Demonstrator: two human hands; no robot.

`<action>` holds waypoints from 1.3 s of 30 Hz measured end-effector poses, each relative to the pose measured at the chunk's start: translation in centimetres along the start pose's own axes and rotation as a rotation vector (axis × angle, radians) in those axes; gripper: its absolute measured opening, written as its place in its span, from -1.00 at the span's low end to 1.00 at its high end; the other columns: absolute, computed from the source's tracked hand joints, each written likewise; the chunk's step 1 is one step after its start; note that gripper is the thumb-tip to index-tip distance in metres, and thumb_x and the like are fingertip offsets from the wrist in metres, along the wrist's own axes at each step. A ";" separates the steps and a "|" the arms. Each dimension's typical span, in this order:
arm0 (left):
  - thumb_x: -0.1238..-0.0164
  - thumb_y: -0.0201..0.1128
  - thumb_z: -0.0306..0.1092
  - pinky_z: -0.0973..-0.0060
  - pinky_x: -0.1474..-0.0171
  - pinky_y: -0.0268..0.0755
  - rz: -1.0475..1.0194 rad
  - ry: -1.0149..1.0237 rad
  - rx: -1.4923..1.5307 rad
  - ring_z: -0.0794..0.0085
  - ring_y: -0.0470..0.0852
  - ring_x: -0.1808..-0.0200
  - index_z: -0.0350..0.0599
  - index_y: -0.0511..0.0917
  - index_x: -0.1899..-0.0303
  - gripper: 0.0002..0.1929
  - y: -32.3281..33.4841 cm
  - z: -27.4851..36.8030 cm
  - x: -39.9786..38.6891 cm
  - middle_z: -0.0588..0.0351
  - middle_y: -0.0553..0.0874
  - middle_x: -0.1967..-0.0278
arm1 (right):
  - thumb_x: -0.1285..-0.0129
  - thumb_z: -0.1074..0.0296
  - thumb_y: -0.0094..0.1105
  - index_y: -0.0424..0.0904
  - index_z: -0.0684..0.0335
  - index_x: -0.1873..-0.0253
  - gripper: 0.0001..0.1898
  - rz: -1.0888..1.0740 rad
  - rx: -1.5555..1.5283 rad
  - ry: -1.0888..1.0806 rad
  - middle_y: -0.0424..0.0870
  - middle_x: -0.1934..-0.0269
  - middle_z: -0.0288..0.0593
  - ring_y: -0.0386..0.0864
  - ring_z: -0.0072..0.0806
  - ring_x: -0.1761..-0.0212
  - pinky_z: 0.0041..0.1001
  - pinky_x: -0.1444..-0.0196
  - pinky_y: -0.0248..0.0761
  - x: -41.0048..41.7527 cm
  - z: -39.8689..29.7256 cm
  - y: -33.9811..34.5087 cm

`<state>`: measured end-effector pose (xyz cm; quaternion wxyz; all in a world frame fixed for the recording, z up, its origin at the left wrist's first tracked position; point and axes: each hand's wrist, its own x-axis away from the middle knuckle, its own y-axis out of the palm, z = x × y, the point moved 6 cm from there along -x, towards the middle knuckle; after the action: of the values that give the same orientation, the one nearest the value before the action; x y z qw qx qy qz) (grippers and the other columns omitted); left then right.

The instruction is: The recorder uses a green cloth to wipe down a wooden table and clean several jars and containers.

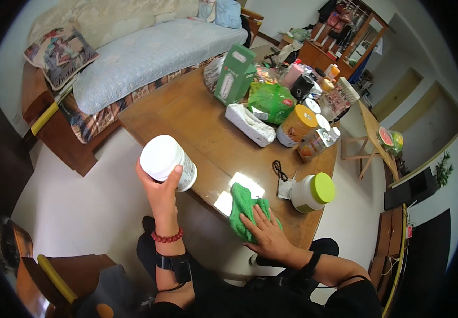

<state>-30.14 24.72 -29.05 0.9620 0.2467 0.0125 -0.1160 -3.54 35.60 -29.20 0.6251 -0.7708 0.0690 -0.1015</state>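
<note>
My left hand (158,190) is wrapped around a white plastic jar (185,169) with a broad white lid and a printed label. It is tilted and held up by the table's left front edge. Under my right hand (268,230) a green microfibre cloth (243,202) lies bunched on the wooden table (173,123), near its front edge. The fingers press down on the cloth and partly cover it. To the right of the cloth stands a white jar with a lime-green lid (323,187). A dark bead bracelet (279,171) and a small white packet (285,187) lie beside that jar.
Further back on the table are a tissue pack (249,125), a yellow-lidded can (296,125), a carton (314,145), a green plastic bag (272,101), a tall green box (235,75) and several bottles. A sofa (145,63) runs along the far left; a folding table (376,139) stands right.
</note>
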 end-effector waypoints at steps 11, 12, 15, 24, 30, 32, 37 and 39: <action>0.04 0.56 -0.40 0.36 -0.29 0.31 -0.396 0.051 -0.157 0.31 0.43 -0.23 -0.23 0.12 -0.35 -0.07 6.3 -1.3 4.7 0.00 0.45 -0.17 | -0.31 0.33 0.18 0.42 0.27 -0.27 -0.55 0.038 -1.013 0.154 0.56 -0.15 0.09 0.47 -0.08 -0.28 -0.17 -0.36 0.26 0.3 2.6 1.3; 0.06 0.57 -0.40 0.37 -0.28 0.32 -0.406 0.076 -0.129 0.31 0.44 -0.22 -0.24 0.12 -0.34 -0.06 6.2 -1.7 5.4 -0.01 0.45 -0.17 | -0.38 0.30 0.13 0.40 0.31 -0.27 -0.58 -0.104 -1.563 0.526 0.57 -0.14 0.05 0.53 -0.16 -0.21 -0.19 -0.30 0.34 1.3 3.2 2.4; 0.08 0.58 -0.38 0.37 -0.29 0.30 -0.470 0.077 -0.187 0.32 0.43 -0.22 -0.24 0.14 -0.32 -0.08 7.9 -1.9 7.6 -0.01 0.45 -0.16 | -0.46 -0.12 -0.12 0.31 0.30 -0.32 -0.40 0.173 -2.101 0.331 0.50 -0.23 -0.02 0.51 -0.18 -0.22 -0.17 -0.29 0.36 2.4 4.4 -2.3; 0.12 0.57 -0.32 0.34 -0.27 0.32 -0.629 0.102 -0.408 0.27 0.48 -0.19 -0.22 0.20 -0.29 -0.10 9.3 -2.8 12.9 -0.05 0.49 -0.14 | -0.42 -0.07 -0.07 0.46 0.14 -0.32 -0.47 0.408 -0.859 -0.213 0.35 -0.38 -0.07 0.18 -0.07 -0.48 -0.06 -0.53 -0.24 0.9 2.0 -9.7; 0.12 0.55 -0.26 0.30 -0.13 0.42 -0.655 0.115 -0.212 0.17 0.56 -0.13 -0.14 0.48 -0.10 -0.34 10.8 -1.0 15.1 -0.01 0.59 -0.08 | -0.38 -0.08 0.00 0.45 0.06 -0.31 -0.48 0.356 -0.286 -0.214 0.33 -0.37 0.04 0.12 0.02 -0.47 -0.02 -0.47 -0.07 -2.0 0.2 -9.6; 0.15 0.56 -0.29 0.29 -0.11 0.43 -0.692 0.354 -0.553 0.15 0.59 -0.08 -0.14 0.45 -0.12 -0.31 10.9 1.0 14.5 -0.03 0.59 -0.06 | -0.39 -0.07 -0.02 0.41 0.08 -0.35 -0.46 0.319 -0.568 -0.261 0.32 -0.38 0.02 0.13 -0.01 -0.47 -0.17 -0.45 0.01 -2.8 0.8 -10.4; 0.01 0.54 -0.22 0.35 -0.19 0.41 -0.794 -0.121 -0.224 0.35 0.56 -0.13 -0.21 0.35 -0.24 -0.25 10.6 0.8 15.0 0.03 0.58 -0.07 | -0.41 0.17 -0.05 0.55 0.23 -0.19 -0.61 0.249 -0.991 -0.330 0.54 -0.17 -0.06 0.37 -0.21 -0.27 -0.33 -0.37 0.15 -2.9 2.5 -10.6; -0.03 0.51 -0.19 0.35 -0.19 0.41 -0.768 -0.275 -0.090 0.35 0.56 -0.13 -0.22 0.33 -0.26 -0.24 9.8 0.0 15.9 0.03 0.58 -0.07 | -0.42 0.18 -0.06 0.56 0.28 -0.16 -0.62 0.218 -1.325 -0.261 0.55 -0.16 -0.07 0.39 -0.29 -0.26 -0.37 -0.35 0.17 -2.3 2.6 -9.3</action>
<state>-12.41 29.66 -25.71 0.8515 0.1641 -0.0199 -0.4977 -5.31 40.54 -20.82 0.0310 -0.9853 0.1180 0.1195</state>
